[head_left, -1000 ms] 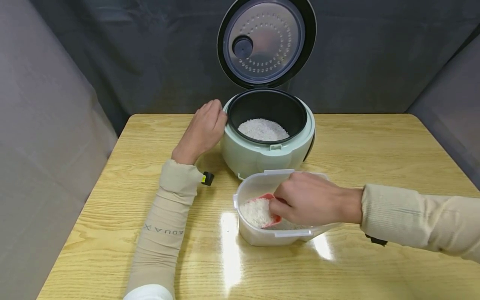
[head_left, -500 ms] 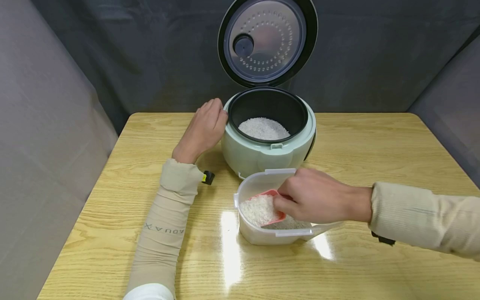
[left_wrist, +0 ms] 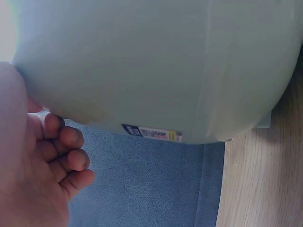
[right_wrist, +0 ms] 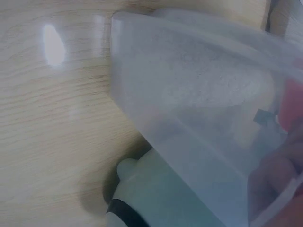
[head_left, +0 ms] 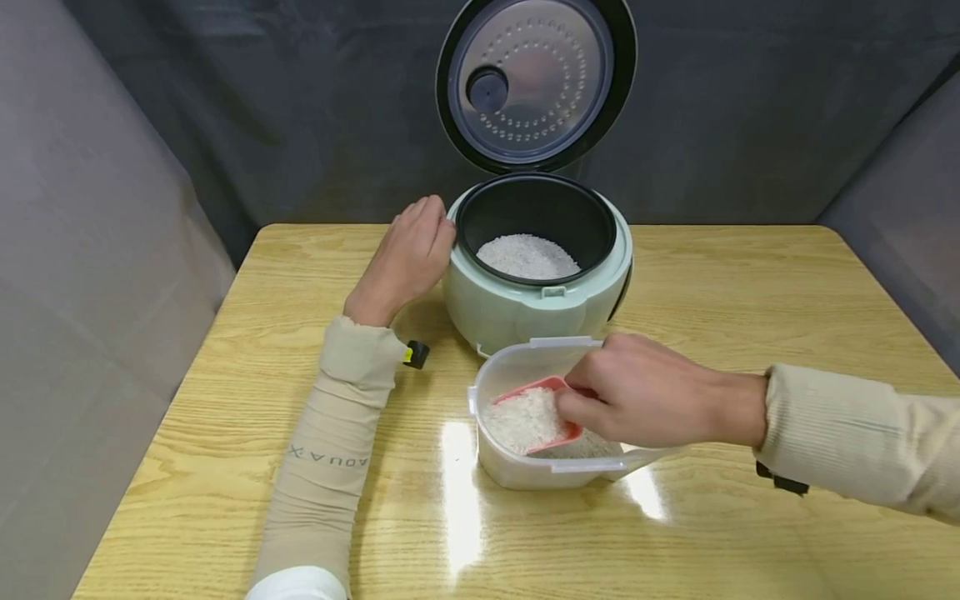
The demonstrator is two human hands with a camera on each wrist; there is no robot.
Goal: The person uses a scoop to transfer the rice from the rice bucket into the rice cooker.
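My left hand holds the left side of the pale green rice cooker near its rim. In the left wrist view its fingers are curled against the cooker's side; the thumb is largely hidden. White rice lies at the bottom of the cooker's black inner pot. My right hand grips a red scoop heaped with rice, inside the mouth of a translucent plastic container. The hand hides the scoop's handle. More rice shows in the container below the scoop.
The cooker's round lid stands raised at the back. The container sits just in front of the cooker on a wooden table. Dark cloth hangs behind the table, with grey cloth along the left side.
My right hand has moved a little to the right and slightly up with the rice-filled scoop. The left hand keeps its place on the rice cooker.
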